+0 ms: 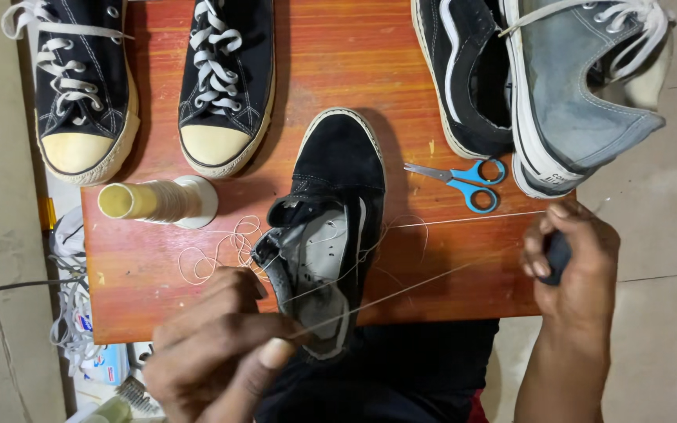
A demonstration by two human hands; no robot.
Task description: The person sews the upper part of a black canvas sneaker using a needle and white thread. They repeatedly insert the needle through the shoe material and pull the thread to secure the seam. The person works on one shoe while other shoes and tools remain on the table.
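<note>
A black suede shoe [331, 211] lies toe-away on a reddish wooden board [464, 258], its opening toward me. My left hand [213, 352] rests at the shoe's near left side and pinches a taut pale thread [417, 282]. That thread runs right to my right hand [573, 258], which is closed around a dark tool handle [559, 254] at the board's right edge. A second thread strand stretches from the shoe to the top of my right hand. Loose thread loops [213, 254] lie left of the shoe.
A cream thread spool [158, 200] lies on its side at the board's left. Blue-handled scissors [464, 178] sit right of the shoe. Two black high-top sneakers [150, 78] stand at the back left, a black shoe [464, 70] and a grey sneaker [581, 94] at the back right.
</note>
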